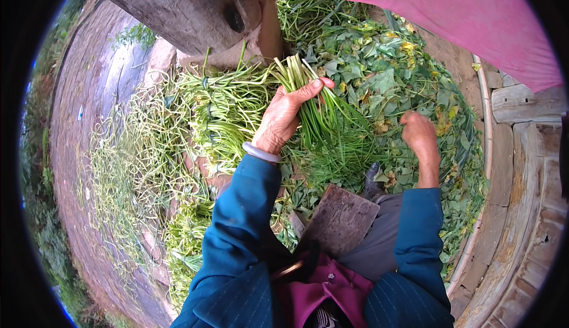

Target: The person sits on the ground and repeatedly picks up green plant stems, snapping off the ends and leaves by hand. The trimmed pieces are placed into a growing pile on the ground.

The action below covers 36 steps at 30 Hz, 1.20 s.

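Note:
My left hand [284, 114], with a pale bangle [261, 152] at the wrist, grips a bunch of long green stems [306, 81]; their pale ends point up and away, the thin green ends hang down to the right. Apart from it, my right hand [418, 133] is curled above leafy vines [382, 81]; whether anything is between its fingers cannot be made out. Left of my left hand lie tied bundles of pale green stems [231, 119] in a row, bound with dark ties. Loose fine green stalks [342, 161] lie below the held bunch.
A wooden post [186, 12] on a stone base [269, 34] rises at the upper left. Pink cloth [426, 3] hangs at the upper right. A small wooden board [340, 219] is between my legs. Loose stems [138, 168] spread leftward; wooden planking [518, 181] borders the right.

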Motion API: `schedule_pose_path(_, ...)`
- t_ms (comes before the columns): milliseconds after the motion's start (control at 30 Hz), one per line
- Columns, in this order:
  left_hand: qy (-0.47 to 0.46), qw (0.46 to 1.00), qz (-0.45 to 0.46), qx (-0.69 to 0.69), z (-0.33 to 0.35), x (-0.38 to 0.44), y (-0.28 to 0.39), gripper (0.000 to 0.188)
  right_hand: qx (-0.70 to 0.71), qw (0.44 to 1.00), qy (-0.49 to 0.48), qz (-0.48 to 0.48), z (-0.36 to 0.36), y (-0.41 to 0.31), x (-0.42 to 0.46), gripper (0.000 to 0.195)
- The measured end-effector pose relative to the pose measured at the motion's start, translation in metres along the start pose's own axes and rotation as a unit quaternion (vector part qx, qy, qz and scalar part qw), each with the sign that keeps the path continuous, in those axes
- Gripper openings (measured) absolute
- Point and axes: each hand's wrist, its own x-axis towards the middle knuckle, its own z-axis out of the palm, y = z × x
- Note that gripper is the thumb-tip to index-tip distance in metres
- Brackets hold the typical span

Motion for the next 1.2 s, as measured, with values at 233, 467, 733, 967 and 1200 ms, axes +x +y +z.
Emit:
schedule_pose_path(233,-0.036,0.999,-0.019,0.015,0.003,-0.001,-0.001,0.026,0.423,0.897,0.125,-0.042,-0.017,-0.006,0.001,0.017)
schedule_pose_path(467,-0.156,0.985,-0.047,0.053,0.020,-0.005,-0.013,0.024,0.637,0.749,0.001,-0.182,-0.024,-0.047,-0.010,0.023)
schedule_pose_path(733,-0.198,0.973,-0.113,0.020,0.029,-0.011,-0.019,0.029,0.668,0.693,-0.095,-0.252,-0.026,-0.062,-0.017,0.028)
schedule_pose_path(967,-0.223,0.960,-0.143,0.087,0.028,-0.011,-0.019,0.027,0.635,0.740,-0.068,-0.214,-0.019,-0.052,-0.011,0.007)
schedule_pose_path(1200,-0.147,0.982,-0.098,0.073,0.024,-0.008,-0.019,0.023,0.777,0.629,0.020,-0.025,-0.025,-0.016,0.004,0.016)
